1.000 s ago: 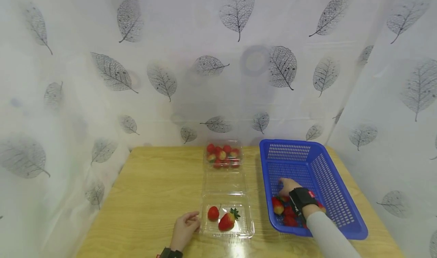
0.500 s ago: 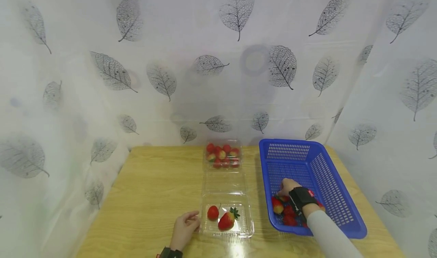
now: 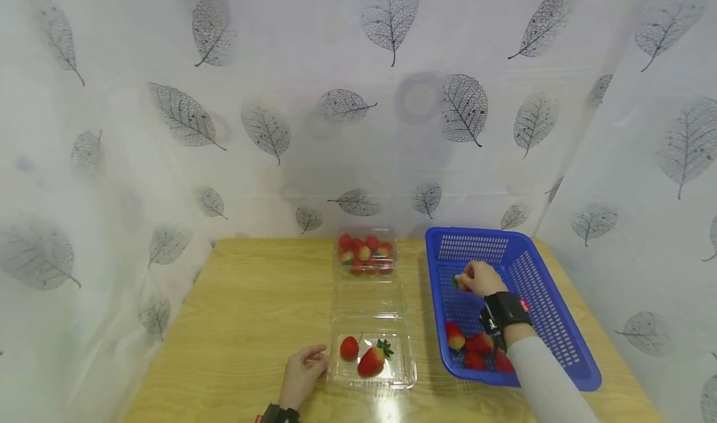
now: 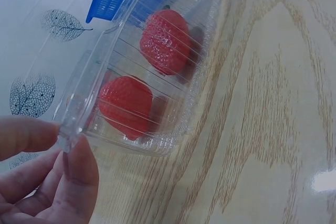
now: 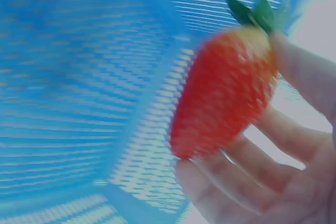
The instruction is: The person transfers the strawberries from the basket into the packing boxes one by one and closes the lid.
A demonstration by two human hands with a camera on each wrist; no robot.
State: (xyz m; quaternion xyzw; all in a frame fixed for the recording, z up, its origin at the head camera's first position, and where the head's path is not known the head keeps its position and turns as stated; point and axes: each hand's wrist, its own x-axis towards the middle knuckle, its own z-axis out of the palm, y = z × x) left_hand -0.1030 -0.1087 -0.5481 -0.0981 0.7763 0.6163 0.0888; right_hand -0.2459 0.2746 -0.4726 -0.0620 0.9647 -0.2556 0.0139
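My left hand (image 3: 304, 373) pinches the left rim of an open clear plastic clamshell box (image 4: 113, 40) between thumb and fingertips. Inside this box lie two strawberries, a small round one (image 3: 349, 348) and a larger one (image 3: 372, 361) with green leaves. Over the blue basket, my right hand (image 3: 480, 278) grips a red strawberry (image 5: 226, 93); its thumb is near the leafy top and the fingers curl under the fruit. In the head view that hand covers most of this strawberry. More strawberries (image 3: 475, 360) lie in the near end of the basket.
The blue perforated basket (image 3: 571, 323) stands on the right of the wooden table (image 3: 241, 311). Behind the near box, its clear lid lies flat, and a second clear box (image 3: 366, 252) full of strawberries sits at the back. A leaf-patterned curtain (image 3: 291, 180) encloses the table.
My right hand has risen from the strawberries at the basket's near end and moved toward its far side, now with a strawberry in its grip. The left hand has stayed at the box.
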